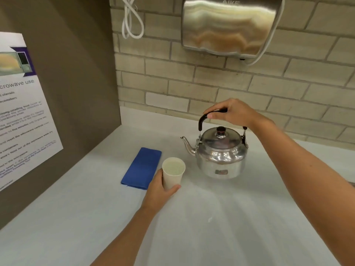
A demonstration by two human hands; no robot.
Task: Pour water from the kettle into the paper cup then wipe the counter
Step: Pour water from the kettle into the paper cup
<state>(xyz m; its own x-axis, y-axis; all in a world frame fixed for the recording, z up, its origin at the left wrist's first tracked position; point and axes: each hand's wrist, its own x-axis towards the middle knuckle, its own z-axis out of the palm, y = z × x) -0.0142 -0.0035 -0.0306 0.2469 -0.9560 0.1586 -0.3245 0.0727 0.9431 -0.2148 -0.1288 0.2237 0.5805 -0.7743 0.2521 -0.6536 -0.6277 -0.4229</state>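
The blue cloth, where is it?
In the head view, the blue cloth lies folded on the counter, left of the cup that the left hand holds, toward the brown side wall.

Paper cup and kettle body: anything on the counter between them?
Nothing. In the head view, only bare counter separates the paper cup from the kettle; the spout overhangs it.

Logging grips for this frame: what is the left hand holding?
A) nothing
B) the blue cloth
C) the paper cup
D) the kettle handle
C: the left hand is wrapped around the paper cup, while the right hand grips the kettle handle and the blue cloth lies untouched.
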